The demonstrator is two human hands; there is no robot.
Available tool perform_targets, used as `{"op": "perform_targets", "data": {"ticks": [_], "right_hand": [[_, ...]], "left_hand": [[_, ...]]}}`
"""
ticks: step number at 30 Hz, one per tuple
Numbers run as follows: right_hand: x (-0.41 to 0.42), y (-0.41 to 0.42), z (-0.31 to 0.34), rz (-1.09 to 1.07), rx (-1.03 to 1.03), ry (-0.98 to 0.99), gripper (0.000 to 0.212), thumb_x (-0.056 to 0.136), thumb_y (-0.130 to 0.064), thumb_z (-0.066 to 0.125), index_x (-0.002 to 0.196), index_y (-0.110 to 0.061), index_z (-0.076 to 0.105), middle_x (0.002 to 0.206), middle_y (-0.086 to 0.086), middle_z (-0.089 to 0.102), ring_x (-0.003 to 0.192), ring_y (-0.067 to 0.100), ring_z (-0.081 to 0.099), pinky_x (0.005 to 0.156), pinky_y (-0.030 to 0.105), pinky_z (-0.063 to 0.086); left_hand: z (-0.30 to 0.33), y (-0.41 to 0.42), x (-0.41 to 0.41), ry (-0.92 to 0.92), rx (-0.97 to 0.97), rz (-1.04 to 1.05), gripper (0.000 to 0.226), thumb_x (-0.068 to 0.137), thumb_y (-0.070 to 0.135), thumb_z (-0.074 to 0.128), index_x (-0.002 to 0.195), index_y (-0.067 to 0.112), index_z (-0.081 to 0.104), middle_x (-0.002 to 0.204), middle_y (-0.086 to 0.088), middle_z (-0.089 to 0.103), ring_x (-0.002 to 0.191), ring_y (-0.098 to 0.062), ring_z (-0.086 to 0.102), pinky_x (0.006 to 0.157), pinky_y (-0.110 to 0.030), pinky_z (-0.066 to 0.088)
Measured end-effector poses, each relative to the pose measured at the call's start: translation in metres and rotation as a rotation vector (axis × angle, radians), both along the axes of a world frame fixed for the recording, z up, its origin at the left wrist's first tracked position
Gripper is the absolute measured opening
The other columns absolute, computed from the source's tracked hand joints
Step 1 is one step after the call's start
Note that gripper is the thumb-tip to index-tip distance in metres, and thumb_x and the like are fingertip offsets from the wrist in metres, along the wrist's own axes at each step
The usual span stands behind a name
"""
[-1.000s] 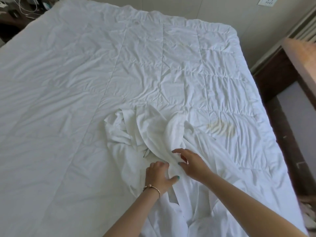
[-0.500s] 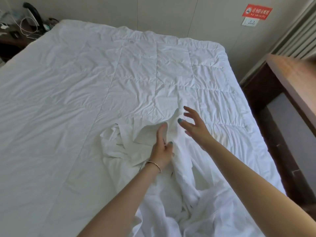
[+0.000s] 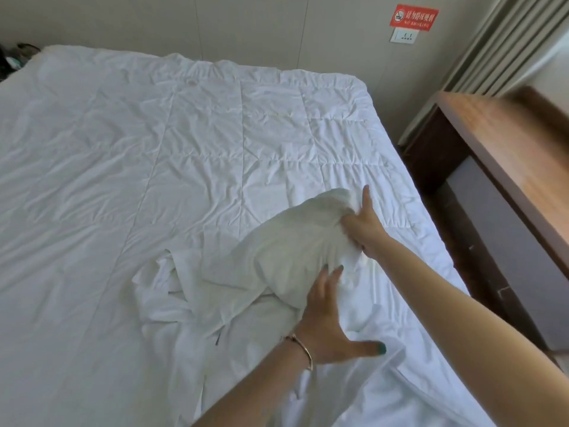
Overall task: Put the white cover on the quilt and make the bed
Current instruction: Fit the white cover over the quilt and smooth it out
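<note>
Cover (image 3: 295, 251) bunch carried rightward since earlier; pinched by right hand (image 3: 363, 224), left hand (image 3: 326, 322) fingers spread on it; quilt (image 3: 154, 149) corner lies beyond right hand.

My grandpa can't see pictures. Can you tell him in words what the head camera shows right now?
Two bare hands work a bunched white cover on a white quilt spread over a bed. The right hand grips a raised fold of it, and the left hand, with a bracelet, lies spread on the cloth. A no-smoking sign hangs on the wall.
</note>
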State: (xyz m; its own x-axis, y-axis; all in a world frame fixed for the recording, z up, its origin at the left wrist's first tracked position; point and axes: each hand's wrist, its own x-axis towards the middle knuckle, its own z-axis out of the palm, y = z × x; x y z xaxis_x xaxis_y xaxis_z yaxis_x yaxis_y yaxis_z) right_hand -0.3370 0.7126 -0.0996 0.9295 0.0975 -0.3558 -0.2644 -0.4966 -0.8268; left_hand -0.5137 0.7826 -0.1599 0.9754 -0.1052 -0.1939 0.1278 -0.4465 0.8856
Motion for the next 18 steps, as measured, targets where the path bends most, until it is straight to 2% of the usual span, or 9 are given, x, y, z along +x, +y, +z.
{"op": "perform_targets", "data": {"ticks": [2,4,6,7,9,11,13,15,18], "right_hand": [[0.009,0.01,-0.001,0.101,0.098,0.05,0.09,0.091,-0.006,0.044,0.145,-0.061,-0.002,0.134,-0.004,0.045,0.075,0.02,0.058,0.065,0.036,0.051],[0.014,0.012,-0.003,0.096,0.21,0.042,0.086,0.092,-0.002,0.044,0.145,-0.061,0.009,0.14,-0.008,0.041,0.085,0.02,0.061,0.079,0.039,0.054],[0.015,0.008,-0.012,0.12,0.215,-0.013,0.077,0.093,-0.001,0.045,0.147,-0.053,0.025,0.139,-0.008,0.045,0.1,0.021,0.064,0.09,0.044,0.055],[0.013,0.006,-0.016,0.218,0.102,-0.055,0.071,0.093,-0.003,0.045,0.146,-0.049,0.033,0.137,-0.006,0.049,0.106,0.023,0.063,0.088,0.043,0.057],[0.01,0.001,-0.023,0.479,-0.19,0.006,0.061,0.093,-0.01,0.044,0.141,-0.047,0.042,0.128,-0.003,0.058,0.102,0.025,0.065,0.07,0.035,0.059],[0.015,0.006,-0.022,0.534,-0.249,0.225,0.053,0.095,-0.014,0.041,0.14,-0.042,0.046,0.116,0.006,0.065,0.086,0.026,0.071,0.06,0.032,0.059],[0.035,0.019,-0.011,0.352,-0.041,0.262,0.05,0.098,-0.012,0.043,0.145,-0.03,0.044,0.12,0.008,0.06,0.087,0.023,0.069,0.059,0.03,0.059],[0.066,0.035,0.009,0.106,0.341,0.219,0.059,0.099,-0.009,0.048,0.153,-0.028,0.03,0.132,0.006,0.052,0.098,0.021,0.063,0.064,0.029,0.059],[0.09,0.066,0.037,0.097,0.733,0.152,0.088,0.099,-0.015,0.054,0.151,-0.045,-0.011,0.147,-0.001,0.042,0.124,0.016,0.055,0.094,0.03,0.052]], "left_hand": [[-0.024,-0.025,-0.003,-0.059,0.214,0.031,0.123,0.072,0.047,0.074,0.133,0.054,-0.033,0.144,0.017,-0.039,0.145,-0.023,-0.019,0.119,-0.04,0.011],[-0.036,-0.008,0.017,-0.068,0.276,0.187,0.119,0.078,0.003,0.063,0.135,0.061,-0.024,0.149,0.01,-0.036,0.147,-0.028,0.006,0.112,-0.031,0.031],[-0.044,0.027,0.035,-0.058,0.234,0.222,0.109,0.074,-0.016,0.049,0.144,0.056,0.008,0.161,0.003,-0.007,0.14,-0.023,0.033,0.101,-0.027,0.042],[-0.046,0.047,0.04,-0.074,0.201,0.226,0.102,0.073,-0.02,0.042,0.145,0.049,0.024,0.16,0.004,0.012,0.136,-0.019,0.04,0.101,-0.026,0.042],[-0.044,0.085,0.049,-0.158,0.141,0.281,0.091,0.067,-0.023,0.035,0.136,0.035,0.052,0.146,0.006,0.045,0.13,-0.015,0.049,0.104,-0.019,0.039],[-0.035,0.114,0.061,-0.223,0.045,0.335,0.081,0.064,-0.025,0.033,0.117,0.024,0.068,0.124,0.004,0.063,0.121,-0.015,0.057,0.102,-0.016,0.04],[-0.016,0.139,0.086,-0.229,-0.019,0.345,0.079,0.065,-0.027,0.032,0.11,0.024,0.072,0.116,0.005,0.067,0.117,-0.012,0.059,0.103,-0.016,0.04],[0.009,0.161,0.121,-0.258,-0.015,0.379,0.08,0.069,-0.027,0.032,0.113,0.028,0.069,0.117,0.005,0.066,0.118,-0.013,0.058,0.102,-0.013,0.039],[0.039,0.183,0.178,-0.295,0.096,0.473,0.073,0.083,-0.02,0.036,0.139,0.025,0.051,0.143,-0.002,0.049,0.129,-0.015,0.048,0.102,-0.01,0.033]]}}
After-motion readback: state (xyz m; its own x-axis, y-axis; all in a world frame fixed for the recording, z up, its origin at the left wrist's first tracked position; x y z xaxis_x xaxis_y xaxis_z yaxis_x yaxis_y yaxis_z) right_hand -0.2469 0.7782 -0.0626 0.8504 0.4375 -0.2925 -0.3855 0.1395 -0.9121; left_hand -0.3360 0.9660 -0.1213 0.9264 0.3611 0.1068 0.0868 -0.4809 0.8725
